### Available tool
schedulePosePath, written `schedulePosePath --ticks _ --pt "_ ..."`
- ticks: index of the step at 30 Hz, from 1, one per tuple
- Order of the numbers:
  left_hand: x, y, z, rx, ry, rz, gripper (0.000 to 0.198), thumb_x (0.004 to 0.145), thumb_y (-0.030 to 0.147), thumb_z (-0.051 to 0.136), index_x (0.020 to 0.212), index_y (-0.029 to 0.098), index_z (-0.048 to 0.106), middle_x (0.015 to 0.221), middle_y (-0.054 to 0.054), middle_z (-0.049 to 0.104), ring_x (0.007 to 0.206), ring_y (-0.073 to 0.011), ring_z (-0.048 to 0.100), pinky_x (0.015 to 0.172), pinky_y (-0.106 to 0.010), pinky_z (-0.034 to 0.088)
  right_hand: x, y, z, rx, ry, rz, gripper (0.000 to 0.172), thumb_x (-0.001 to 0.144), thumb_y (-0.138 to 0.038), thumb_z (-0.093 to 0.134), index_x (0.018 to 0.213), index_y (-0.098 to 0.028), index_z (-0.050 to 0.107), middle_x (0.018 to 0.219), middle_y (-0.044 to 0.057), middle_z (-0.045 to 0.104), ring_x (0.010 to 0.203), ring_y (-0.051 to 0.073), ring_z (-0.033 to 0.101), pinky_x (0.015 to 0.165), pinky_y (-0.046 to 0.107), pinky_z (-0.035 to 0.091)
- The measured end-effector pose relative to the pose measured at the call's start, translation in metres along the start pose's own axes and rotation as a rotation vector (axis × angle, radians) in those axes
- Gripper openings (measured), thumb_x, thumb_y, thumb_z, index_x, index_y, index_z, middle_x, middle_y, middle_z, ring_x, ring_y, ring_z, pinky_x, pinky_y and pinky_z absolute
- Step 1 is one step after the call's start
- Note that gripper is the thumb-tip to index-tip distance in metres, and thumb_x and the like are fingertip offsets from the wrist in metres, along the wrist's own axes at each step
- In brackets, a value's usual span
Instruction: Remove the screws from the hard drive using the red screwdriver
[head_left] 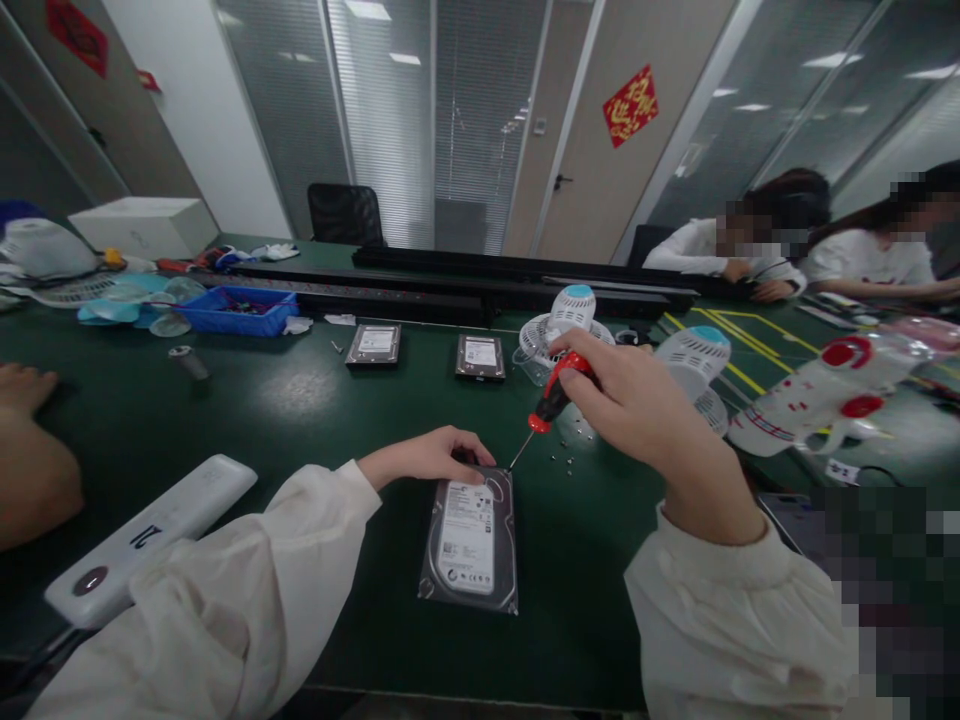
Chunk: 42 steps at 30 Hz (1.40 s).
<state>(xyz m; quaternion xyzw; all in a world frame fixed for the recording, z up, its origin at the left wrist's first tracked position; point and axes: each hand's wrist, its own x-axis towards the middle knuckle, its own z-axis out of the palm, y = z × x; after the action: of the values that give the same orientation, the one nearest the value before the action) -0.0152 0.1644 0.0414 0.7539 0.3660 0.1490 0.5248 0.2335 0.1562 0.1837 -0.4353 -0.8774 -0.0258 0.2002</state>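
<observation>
A hard drive (466, 545) with a white label lies flat on the green table (337, 620) in front of me. My left hand (431, 457) rests on its far edge, the thumb on the label side and the fingers curled over the back. My right hand (622, 395) is closed around a red and black screwdriver (551, 400). The screwdriver slants down to the left, its tip at the drive's far right corner. Several small screws (568, 460) are scattered to the right of the drive.
Two more hard drives (373, 345) (480, 356) lie farther back. A blue tray (240, 312) stands back left, small white fans (574, 315) back right. A white device (154, 540) and another person's arm (34, 470) are at left, a white bottle (810, 395) at right.
</observation>
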Motion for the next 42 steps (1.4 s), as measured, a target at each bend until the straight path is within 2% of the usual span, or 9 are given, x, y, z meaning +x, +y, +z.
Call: schedulePosePath --ticks 5,11,17,22,28,31,34,39,42 --pt "-0.001 0.003 -0.001 0.011 -0.009 -0.027 0.038 0.086 0.044 0.074 0.116 0.022 0.071 0.119 -0.006 0.066 0.107 -0.0237 0.066 0.092 -0.039 0.053 0.000 -0.001 0.000 -0.079 0.021 0.082 0.040 0.096 -0.059 0.044 0.090 -0.022 0.056 0.061 0.000 0.052 0.057 0.016 0.044 0.058 0.029 0.025" --pt "0.002 -0.006 -0.001 -0.008 -0.022 0.014 0.041 0.086 0.047 0.074 0.118 0.022 0.071 0.120 -0.006 0.066 0.107 -0.0231 0.066 0.090 -0.037 0.053 -0.003 0.002 -0.005 0.006 -0.013 -0.050 0.022 0.085 -0.027 0.053 0.105 -0.019 0.059 0.079 0.003 0.063 0.069 0.017 0.053 0.066 0.030 0.033" --pt "0.003 -0.009 0.001 0.024 0.004 0.021 0.039 0.085 0.044 0.075 0.117 0.022 0.072 0.117 -0.005 0.069 0.106 -0.0230 0.067 0.093 -0.038 0.052 -0.002 0.002 0.000 -0.046 0.015 0.041 0.036 0.094 -0.055 0.050 0.103 -0.021 0.059 0.066 -0.001 0.053 0.062 0.015 0.046 0.061 0.029 0.028" --pt "0.000 -0.002 0.001 0.024 0.002 -0.003 0.039 0.085 0.043 0.074 0.118 0.021 0.071 0.118 -0.005 0.070 0.107 -0.0238 0.067 0.093 -0.038 0.052 -0.004 0.002 -0.001 0.009 -0.004 -0.042 0.028 0.084 -0.027 0.056 0.111 -0.020 0.057 0.081 0.003 0.061 0.072 0.016 0.051 0.066 0.029 0.032" --pt "0.003 -0.008 0.000 0.031 -0.015 -0.025 0.041 0.085 0.047 0.074 0.117 0.023 0.070 0.117 -0.005 0.070 0.109 -0.0246 0.066 0.094 -0.039 0.052 -0.003 0.002 0.003 -0.035 0.034 0.031 0.036 0.096 -0.055 0.047 0.102 -0.021 0.058 0.067 -0.001 0.054 0.061 0.014 0.045 0.060 0.029 0.025" --pt "0.005 -0.014 0.000 0.023 -0.022 -0.017 0.043 0.085 0.050 0.074 0.118 0.024 0.070 0.119 -0.004 0.069 0.109 -0.0245 0.067 0.095 -0.039 0.052 -0.003 0.003 0.004 0.011 0.053 -0.033 0.023 0.090 -0.038 0.056 0.105 -0.020 0.058 0.070 -0.001 0.055 0.063 0.014 0.046 0.061 0.029 0.027" --pt "0.005 -0.016 -0.001 0.012 -0.035 -0.006 0.043 0.085 0.051 0.073 0.119 0.025 0.070 0.120 -0.004 0.069 0.108 -0.0242 0.067 0.095 -0.039 0.053 -0.003 0.002 0.004 0.090 0.025 -0.111 0.033 0.083 -0.023 0.057 0.115 -0.018 0.056 0.092 0.004 0.063 0.077 0.016 0.053 0.068 0.029 0.032" --pt "0.005 -0.014 -0.001 0.031 -0.016 -0.018 0.043 0.084 0.050 0.074 0.118 0.024 0.070 0.119 -0.004 0.070 0.109 -0.0249 0.067 0.096 -0.040 0.052 -0.002 0.001 0.007 0.011 0.052 0.014 0.035 0.098 -0.051 0.047 0.112 -0.020 0.059 0.069 0.000 0.054 0.062 0.015 0.045 0.062 0.029 0.025" --pt "0.005 -0.013 -0.001 0.036 -0.017 -0.006 0.043 0.085 0.050 0.074 0.119 0.024 0.071 0.118 -0.004 0.070 0.109 -0.0247 0.066 0.096 -0.040 0.052 -0.002 0.004 0.007 0.027 0.058 -0.015 0.028 0.094 -0.039 0.053 0.114 -0.020 0.057 0.067 -0.002 0.049 0.059 0.013 0.041 0.061 0.029 0.025"
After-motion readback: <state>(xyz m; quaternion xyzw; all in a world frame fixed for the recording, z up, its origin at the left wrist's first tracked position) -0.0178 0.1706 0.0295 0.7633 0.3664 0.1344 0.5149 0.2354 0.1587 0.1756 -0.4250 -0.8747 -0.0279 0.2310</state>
